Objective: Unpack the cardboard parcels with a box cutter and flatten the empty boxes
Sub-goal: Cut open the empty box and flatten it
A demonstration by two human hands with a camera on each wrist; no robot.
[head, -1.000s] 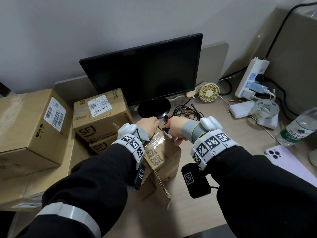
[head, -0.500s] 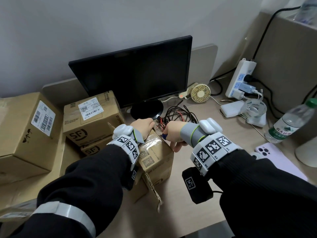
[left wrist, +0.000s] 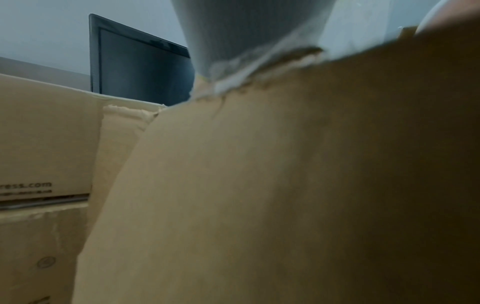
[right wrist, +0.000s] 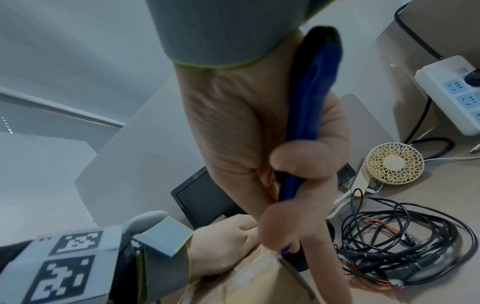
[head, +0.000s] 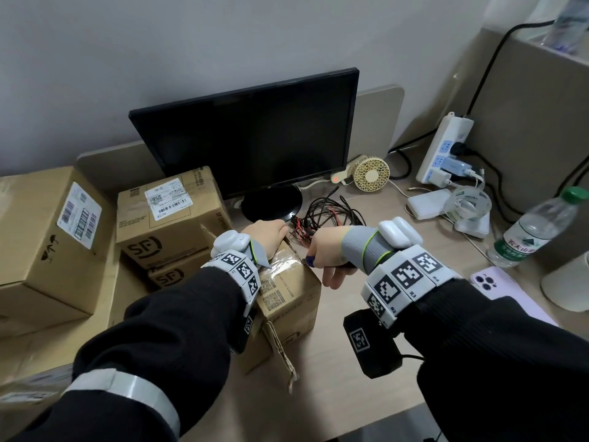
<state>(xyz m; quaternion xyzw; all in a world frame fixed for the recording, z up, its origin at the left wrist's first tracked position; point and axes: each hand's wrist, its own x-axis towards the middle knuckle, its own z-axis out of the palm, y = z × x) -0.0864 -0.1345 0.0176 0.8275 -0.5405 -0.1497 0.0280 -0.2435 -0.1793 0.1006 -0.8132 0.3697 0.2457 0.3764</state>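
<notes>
Right hand: the right hand (head: 328, 250) is curled in a fist round the blue plastic box cutter (right wrist: 306, 107), whose handle runs along the palm; the thumb and fingers (right wrist: 306, 156) wrap it, and its front end meets the taped far top edge of the small parcel.
Left hand: the left hand (head: 264, 232) rests on the far top of the small brown cardboard parcel (head: 293, 298), fingers bent over its far edge beside the right hand; whether they grip the edge cannot be told.
Small parcel: it stands on the tabletop (head: 334, 393) directly before the person, its top covered in clear tape, printed codes on its near face, a torn cardboard flap hanging at its near lower corner; in the left wrist view its side (left wrist: 285, 185) fills most of the frame.
Other parcels: a brown SF-marked carton with a white label (head: 169, 215) sits on a flatter SF-marked box (head: 172, 275), just left of the small parcel; a larger brown labelled carton (head: 47, 237) stands further left.
Behind the hands: a black flat monitor on a round stand (head: 251, 138), with a tangle of black and red cables (head: 328, 215) at its foot.
Right of the tabletop: a small cream round fan (head: 371, 175), a white power strip (head: 446, 148), a clear plastic water bottle with a green cap (head: 535, 228), and a lilac phone (head: 506, 291) lying face down.
</notes>
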